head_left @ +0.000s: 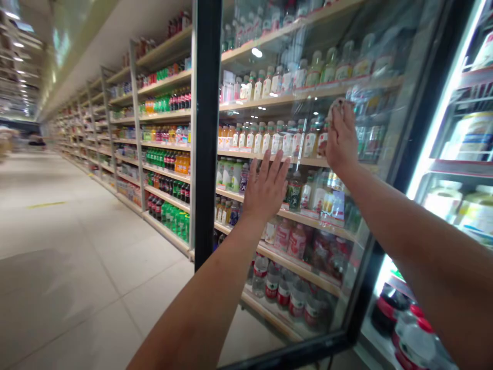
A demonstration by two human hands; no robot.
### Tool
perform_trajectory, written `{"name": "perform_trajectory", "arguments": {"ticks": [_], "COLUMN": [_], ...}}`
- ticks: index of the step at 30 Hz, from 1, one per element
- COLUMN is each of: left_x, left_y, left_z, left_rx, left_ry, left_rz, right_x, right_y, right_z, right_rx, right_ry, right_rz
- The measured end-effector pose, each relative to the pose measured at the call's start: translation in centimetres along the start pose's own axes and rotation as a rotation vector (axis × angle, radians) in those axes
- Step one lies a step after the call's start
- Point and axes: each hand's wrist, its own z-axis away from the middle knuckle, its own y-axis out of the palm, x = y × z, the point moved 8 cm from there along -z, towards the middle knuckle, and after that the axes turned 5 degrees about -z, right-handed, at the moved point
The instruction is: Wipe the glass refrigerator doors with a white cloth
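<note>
A glass door (370, 205) with a black frame stands swung out in front of me. My left hand (266, 187) lies against the glass with its fingers spread, holding nothing. Higher and farther right, my right hand (342, 139) presses a crumpled pale cloth (339, 105) to the pane. The cloth shows above the fingertips, and the rest of it is hidden under the hand. Through the glass, rows of bottles appear on wooden shelves.
To the right is the lit cooler interior with large bottles (416, 341) on its lower shelf. Long drink shelves (165, 146) run away to the left beside a tiled floor (77, 246). The door's black edge (208, 128) stands upright between the aisle and the glass.
</note>
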Motion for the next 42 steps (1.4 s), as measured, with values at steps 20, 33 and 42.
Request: {"name": "perform_trajectory", "arguments": {"ticks": [20, 33, 42], "left_x": [-0.2, -0.1, -0.3], "left_y": [-0.3, -0.1, -0.2], "left_z": [-0.3, -0.2, -0.2], "left_rx": [-0.002, 0.003, 0.007], "left_ry": [-0.015, -0.022, -0.013], "left_rz": [-0.051, -0.048, -0.066], "right_x": [7.8, 2.4, -0.1], "right_y": [1.7, -0.5, -1.1], "right_z": [7.4, 9.9, 11.8], "right_rx": [0.109, -0.019, -0.102], "right_ry": [-0.034, 0.159, 0.234], "right_rz": [0.014, -0.031, -0.031]}}
